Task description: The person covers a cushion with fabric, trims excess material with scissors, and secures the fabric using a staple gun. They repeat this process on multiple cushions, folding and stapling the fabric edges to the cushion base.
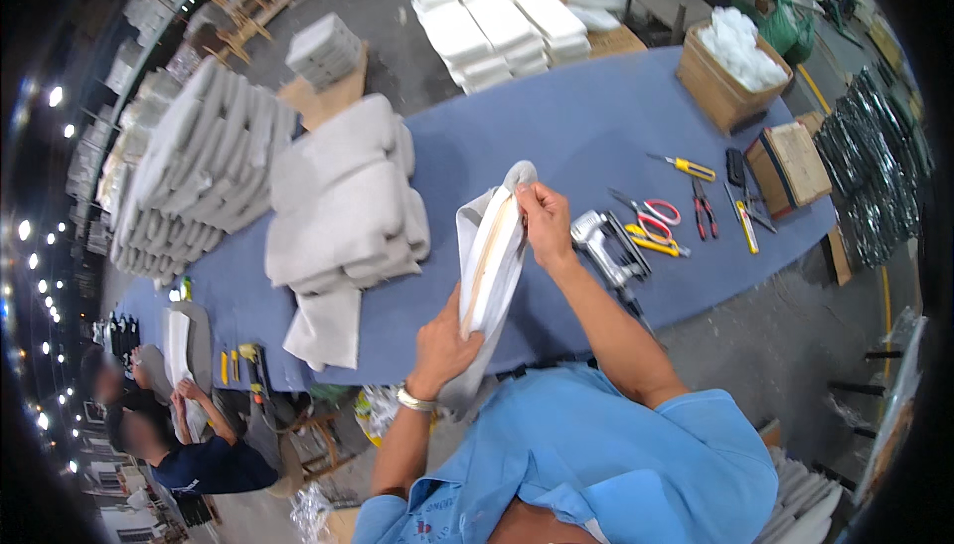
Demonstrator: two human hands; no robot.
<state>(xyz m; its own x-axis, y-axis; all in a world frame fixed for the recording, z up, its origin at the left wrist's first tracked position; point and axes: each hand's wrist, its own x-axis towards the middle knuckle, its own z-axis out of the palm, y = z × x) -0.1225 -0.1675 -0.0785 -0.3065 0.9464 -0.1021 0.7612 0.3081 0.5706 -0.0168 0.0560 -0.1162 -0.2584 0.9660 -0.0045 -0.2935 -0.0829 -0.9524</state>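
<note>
Over the blue-covered table [586, 107] I hold a long padded panel [492, 256] on its edge, with white foam, a wooden strip along it and grey fabric round it. My left hand [442, 345] is closed round its lower end, the fingers partly hidden behind it. At the upper end, my right hand [545, 221] pinches the panel and the grey fabric between thumb and fingers. A metal staple gun [608, 251] lies just right of my right forearm. Left of the panel, grey padded covers [343, 206] are piled up, with a flat grey cloth piece [326, 330] at their near side.
Right of the staple gun lie red-handled scissors [659, 213], pliers [705, 209], a yellow screwdriver [686, 166] and a yellow cutter [745, 226]. Cardboard boxes [720, 87] stand at the right edge. A tall grey cushion stack [199, 156] and a co-worker [204, 445] are at left.
</note>
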